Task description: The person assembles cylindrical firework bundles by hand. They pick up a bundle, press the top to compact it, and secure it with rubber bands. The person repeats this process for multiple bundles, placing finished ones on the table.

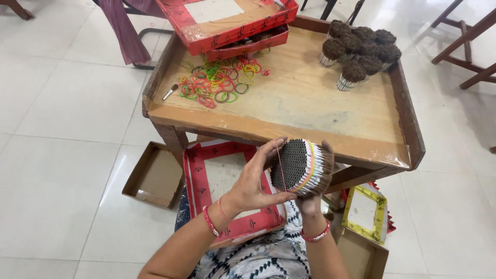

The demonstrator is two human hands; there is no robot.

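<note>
I hold a round bundle of thin silver-wrapped sticks (pixel 302 168) with dark ends in front of my lap, below the table's front edge. My right hand (pixel 316 199) grips it from beneath and behind. My left hand (pixel 253 183) is at its left face, thumb and fingers stretching a red rubber band (pixel 280 168) across the dark end. Yellow and pink bands circle the bundle's side.
A low wooden table (pixel 279 121) with raised rims carries a pile of coloured rubber bands (pixel 219 80), several finished bundles (pixel 359 51) at the far right, and stacked red trays (pixel 230 23). A red tray (pixel 199 178) lies on my lap. Cardboard boxes (pixel 152 175) sit on the tiled floor.
</note>
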